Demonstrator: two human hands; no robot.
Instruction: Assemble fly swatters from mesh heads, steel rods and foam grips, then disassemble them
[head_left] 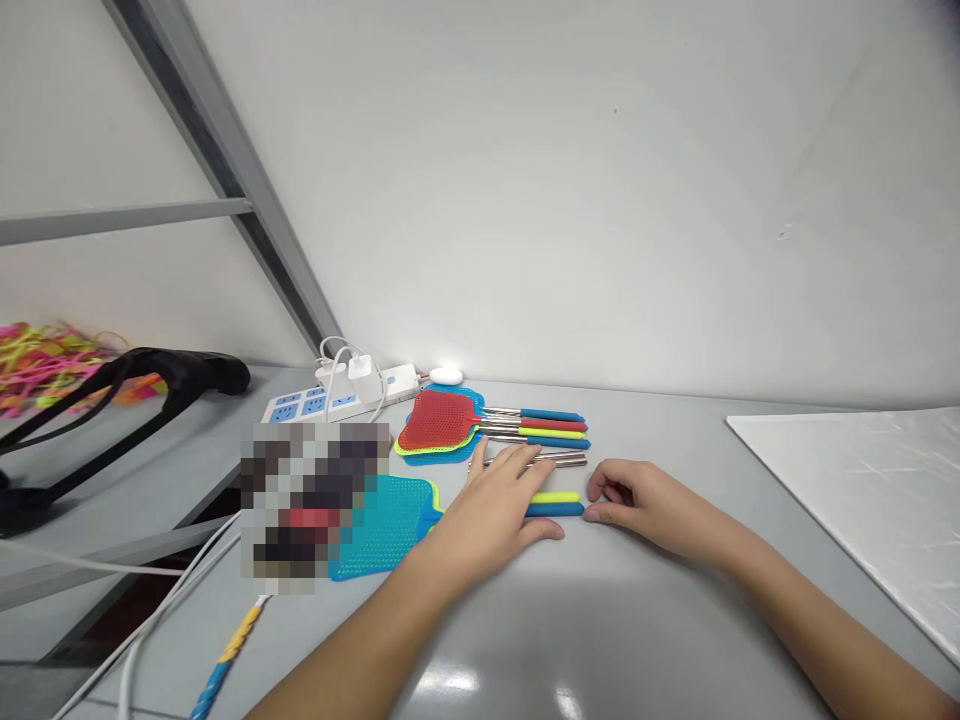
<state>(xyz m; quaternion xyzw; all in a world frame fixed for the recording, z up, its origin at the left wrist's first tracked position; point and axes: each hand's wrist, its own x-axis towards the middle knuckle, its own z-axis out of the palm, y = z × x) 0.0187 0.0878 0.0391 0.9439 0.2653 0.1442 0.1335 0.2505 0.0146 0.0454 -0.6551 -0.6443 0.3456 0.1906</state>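
Note:
My left hand point(491, 505) lies palm down with its fingers spread, covering the shafts of two stacked fly swatters. In this pair a blue fly swatter point(390, 525) is on top, a yellow-green one under it, with a yellow-green handle point(559, 497) and a blue handle point(556, 510) showing to the right. Its fingertips reach over several bare metal rods point(566, 460). At the handle ends is my right hand point(630, 500), fingers loosely curled, thumb and forefinger slightly apart; the thumb tip is against or very near the blue handle's end. Behind lies a stack with a red fly swatter point(439, 420) uppermost.
A power strip point(307, 402) with white plugs stands by the wall, a white oval object point(446, 376) beside it. Left are white cables point(142, 630), a black frame-like object point(180, 385) and a grey metal frame point(217, 150). A white sheet point(862, 480) lies right.

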